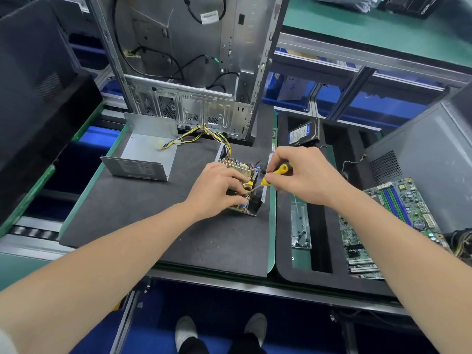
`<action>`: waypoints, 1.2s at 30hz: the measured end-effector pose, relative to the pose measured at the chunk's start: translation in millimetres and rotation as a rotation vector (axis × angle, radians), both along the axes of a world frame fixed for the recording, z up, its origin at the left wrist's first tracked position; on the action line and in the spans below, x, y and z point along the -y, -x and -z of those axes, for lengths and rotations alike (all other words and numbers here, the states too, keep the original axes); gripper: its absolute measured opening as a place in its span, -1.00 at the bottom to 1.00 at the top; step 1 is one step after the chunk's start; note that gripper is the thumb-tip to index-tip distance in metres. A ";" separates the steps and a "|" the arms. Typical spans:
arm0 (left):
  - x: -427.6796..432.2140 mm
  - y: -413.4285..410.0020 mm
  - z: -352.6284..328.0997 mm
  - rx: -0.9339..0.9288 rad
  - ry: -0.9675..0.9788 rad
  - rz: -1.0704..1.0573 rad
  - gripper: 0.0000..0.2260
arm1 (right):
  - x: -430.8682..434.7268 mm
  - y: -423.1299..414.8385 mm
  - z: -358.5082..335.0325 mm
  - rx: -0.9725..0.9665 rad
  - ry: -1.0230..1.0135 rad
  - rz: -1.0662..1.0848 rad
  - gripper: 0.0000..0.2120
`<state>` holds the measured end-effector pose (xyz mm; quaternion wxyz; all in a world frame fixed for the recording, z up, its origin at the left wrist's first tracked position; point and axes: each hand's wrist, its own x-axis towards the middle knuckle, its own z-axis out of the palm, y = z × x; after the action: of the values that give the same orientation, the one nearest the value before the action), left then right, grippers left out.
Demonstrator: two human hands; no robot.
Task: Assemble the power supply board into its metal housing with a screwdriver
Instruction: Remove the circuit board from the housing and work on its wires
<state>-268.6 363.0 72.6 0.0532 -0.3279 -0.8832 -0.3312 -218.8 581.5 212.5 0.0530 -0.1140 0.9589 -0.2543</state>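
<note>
Forearms converge: left hand grips, half-hides power supply board; right hand grips screwdriver; motherboard at four o'clock.

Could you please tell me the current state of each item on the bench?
Board, seated in housing.
Housing, open, cover off.
Cover, lying apart at left.
Screwdriver, gripped by right hand, tip at board.
Left hand, holding board near the tip.
PC case, upright, side open.
Motherboard, out of case, lying at right.
</note>
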 end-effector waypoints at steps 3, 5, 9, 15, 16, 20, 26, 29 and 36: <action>0.3 0.2 0.2 -0.011 0.040 0.001 -0.80 | 2.6 1.0 2.6 -0.023 -0.037 -0.013 -0.94; 1.5 0.4 0.0 -0.020 0.071 0.012 -0.77 | 4.1 1.8 5.2 -0.023 -0.047 -0.019 -0.95; 5.4 1.2 -0.6 -0.045 0.164 0.046 -0.74 | 10.9 2.3 11.1 -0.003 -0.100 -0.058 -0.95; 7.9 1.2 -2.8 -0.084 0.218 0.082 -0.75 | 23.2 1.2 19.1 0.011 -0.217 -0.137 -0.97; 8.3 0.8 -2.8 -0.099 0.219 0.093 -0.76 | 25.0 0.9 20.5 0.015 -0.236 -0.150 -0.97; 9.8 0.3 -4.1 -0.158 0.261 0.130 -0.80 | 30.4 -0.2 25.9 0.035 -0.282 -0.174 -0.97; 10.8 0.5 -3.2 -0.254 0.374 0.164 -0.78 | 33.1 -0.5 29.1 0.010 -0.266 -0.183 -0.95; 10.2 0.3 -2.9 -0.263 0.382 0.160 -0.77 | 34.0 0.1 29.9 0.006 -0.266 -0.190 -0.96; 10.4 0.7 -2.0 -0.260 0.376 0.148 -0.78 | 34.0 0.6 32.5 0.000 -0.292 -0.253 -0.95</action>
<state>-269.3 352.5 74.6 0.0802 -0.4356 -0.8886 -0.1190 -219.4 547.5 180.0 0.1006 -0.2249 0.9636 -0.1039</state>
